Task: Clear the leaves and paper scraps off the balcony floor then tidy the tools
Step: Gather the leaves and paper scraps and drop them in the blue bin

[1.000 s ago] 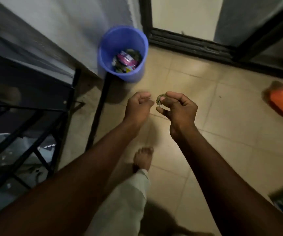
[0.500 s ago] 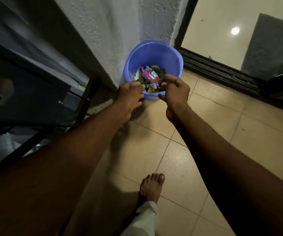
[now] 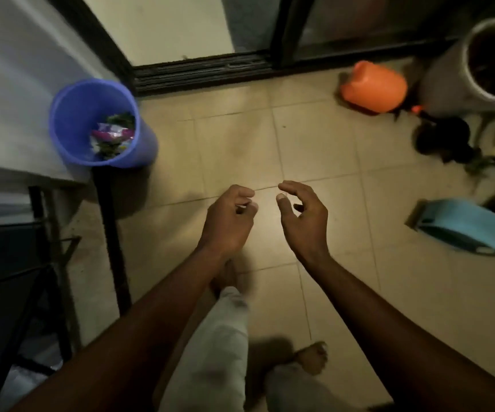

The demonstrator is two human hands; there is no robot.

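The left hand (image 3: 228,224) and right hand (image 3: 302,218) hover side by side over the floor (image 3: 314,144), well apart from the bin (image 3: 146,144). Both are loosely curled and hold nothing, probably free for the next pick-up. The scraps (image 3: 112,135) sit low inside the bin: a crumpled mix of pink-and-white paper and dark green leaves. Farthest from the bin, a few dark bits (image 3: 478,168) that may be leaves remain. The dustpan (image 3: 463,230) lies across the floor from the bin, not yet tidied.
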